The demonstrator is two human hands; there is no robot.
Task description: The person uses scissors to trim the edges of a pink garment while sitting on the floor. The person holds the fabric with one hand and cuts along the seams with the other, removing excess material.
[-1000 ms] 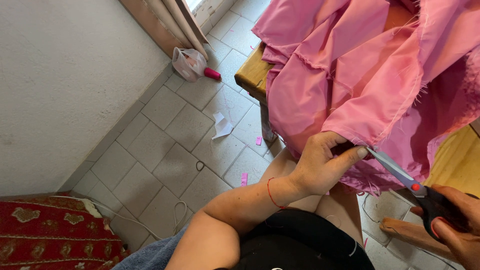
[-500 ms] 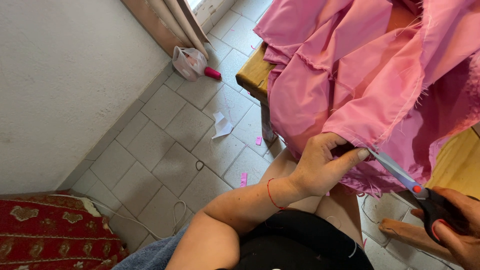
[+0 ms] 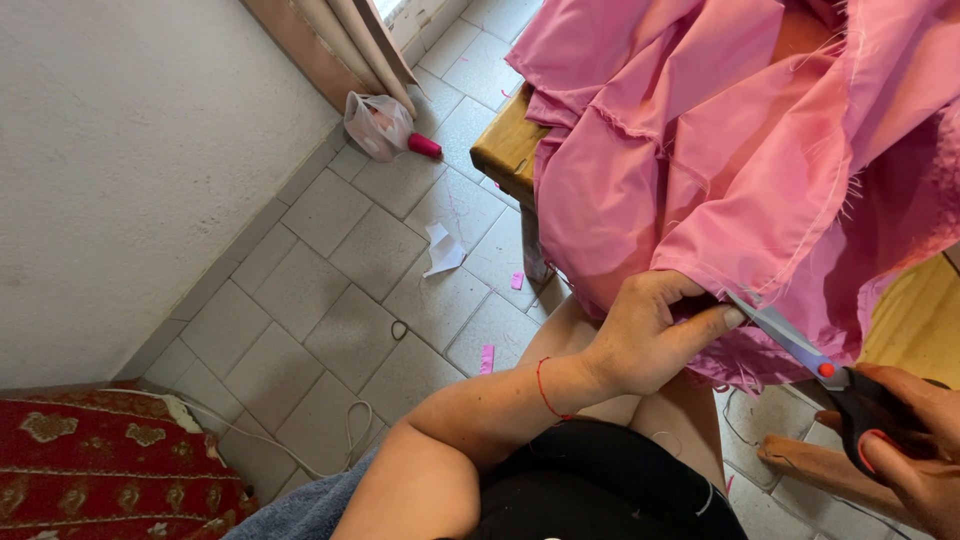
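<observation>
Pink fabric (image 3: 740, 170) drapes over a wooden surface (image 3: 508, 140) as the left hand (image 3: 650, 335) pinches its lower edge. The right hand (image 3: 915, 440) is closed around the black handles of scissors (image 3: 800, 350), blades at the cloth. Scraps lie on the tiled floor (image 3: 330, 290).

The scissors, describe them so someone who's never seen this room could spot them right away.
Start at the big pink fabric heaped over the wooden table. Follow its frayed lower edge to where the left hand pinches it; the scissors cut in there, held by the right hand. They are the only metal tool: silver blades, red pivot screw, black handles.
</observation>
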